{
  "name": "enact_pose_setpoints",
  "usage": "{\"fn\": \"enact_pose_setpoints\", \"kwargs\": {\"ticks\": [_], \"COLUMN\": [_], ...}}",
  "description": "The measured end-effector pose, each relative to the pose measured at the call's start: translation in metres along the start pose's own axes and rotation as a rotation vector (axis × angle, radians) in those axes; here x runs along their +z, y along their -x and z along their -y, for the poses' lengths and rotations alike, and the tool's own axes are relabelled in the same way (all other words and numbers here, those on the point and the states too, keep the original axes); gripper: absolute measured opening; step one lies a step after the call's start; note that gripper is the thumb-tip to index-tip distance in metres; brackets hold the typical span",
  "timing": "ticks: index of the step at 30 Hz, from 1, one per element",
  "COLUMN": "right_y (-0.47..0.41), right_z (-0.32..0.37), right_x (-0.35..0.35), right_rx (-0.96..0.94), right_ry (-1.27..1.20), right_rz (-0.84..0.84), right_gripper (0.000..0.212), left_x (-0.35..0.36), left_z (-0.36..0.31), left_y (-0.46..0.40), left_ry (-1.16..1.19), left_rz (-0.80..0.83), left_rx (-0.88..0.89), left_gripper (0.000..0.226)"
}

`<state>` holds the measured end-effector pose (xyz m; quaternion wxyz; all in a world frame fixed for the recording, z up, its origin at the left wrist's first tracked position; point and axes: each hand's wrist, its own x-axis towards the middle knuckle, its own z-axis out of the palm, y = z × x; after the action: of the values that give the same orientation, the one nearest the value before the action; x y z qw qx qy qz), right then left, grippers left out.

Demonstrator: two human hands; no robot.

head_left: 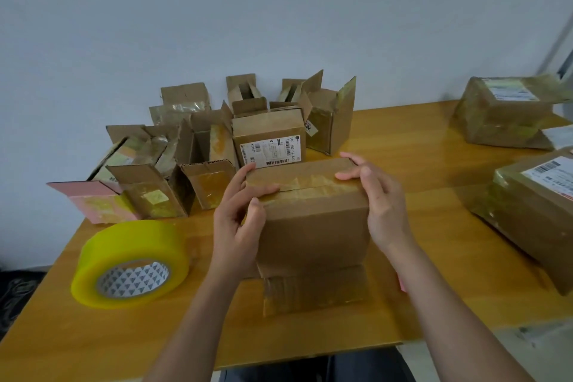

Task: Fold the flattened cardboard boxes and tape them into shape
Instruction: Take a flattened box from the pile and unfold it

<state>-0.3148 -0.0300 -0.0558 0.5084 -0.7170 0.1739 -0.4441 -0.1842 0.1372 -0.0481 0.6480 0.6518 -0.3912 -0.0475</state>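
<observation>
box held at both ends, top seam taped

the cardboard box stands upright near the front middle of the wooden table, with a lower flap folded out toward the person. a strip of clear tape runs along the closed top seam.

left hand: it grips the left end of the box. the thumb lies flat on the taped top face, and the remaining fingers curl round the left wall.

right hand: it holds the right end of the box. the fingers are together, bent over the top right edge with the tips resting on the tape; the palm lies against the right wall.

the yellow tape roll lies on the table to the left of the box, tilted, apart from both hands.

behind the box, touching or just beside it, stands a closed labelled box with a white shipping label facing the camera. a cluster of open cartons with raised flaps fills the far left part of the table up to the wall. a pink-faced carton lies at the left edge of that cluster.

two taped parcels rest on the right side of the table, well apart from the held box
</observation>
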Motion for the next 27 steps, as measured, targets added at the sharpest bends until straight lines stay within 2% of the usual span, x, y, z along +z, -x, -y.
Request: {"fn": "enact_pose_setpoints", "kwargs": {"ticks": [4, 6, 10, 13, 15, 17, 19, 23, 27], "right_y": [0.010, 0.012, 0.016, 0.013, 0.014, 0.022, 0.028, 0.026, 0.026], "right_z": [0.005, 0.009, 0.016, 0.034, 0.042, 0.045, 0.045, 0.059, 0.070], "right_x": [0.003, 0.001, -0.009, -0.011, -0.005, 0.003, 0.006, 0.009, 0.016], "right_rx": [-0.011, 0.019, -0.137, -0.160, -0.195, -0.195, -0.147, -0.069, -0.066], "right_ry": [0.005, 0.089, 0.540, 0.855, 0.973, 0.969, 1.017, 1.254, 1.259], "right_rz": [-0.025, -0.019, -0.009, 0.027, 0.097, 0.165, 0.185, 0.210, 0.176], "right_gripper": [0.045, 0.050, 0.068, 0.066, 0.069, 0.073, 0.073, 0.066, 0.057], "left_x": [-0.006, -0.006, -0.006, -0.006, -0.006, -0.005, -0.005, -0.005, -0.018], "left_z": [0.001, -0.001, -0.008, -0.011, -0.011, -0.015, -0.021, -0.033, -0.046], "left_y": [-0.004, -0.003, 0.000, 0.007, 0.014, 0.020, 0.021, 0.017, 0.022], "left_ry": [0.006, -0.019, -0.095, -0.189, -0.255, -0.253, -0.270, -0.491, -0.579], "left_rz": [0.016, 0.030, 0.037, 0.052, 0.050, 0.048, 0.077, 0.137, 0.185], "left_rx": [0.009, -0.023, -0.060, -0.048, -0.027, -0.055, -0.101, -0.084, -0.026], "left_gripper": [0.035, 0.033, 0.034, 0.026, 0.023, 0.024, 0.027, 0.045, 0.059]}}
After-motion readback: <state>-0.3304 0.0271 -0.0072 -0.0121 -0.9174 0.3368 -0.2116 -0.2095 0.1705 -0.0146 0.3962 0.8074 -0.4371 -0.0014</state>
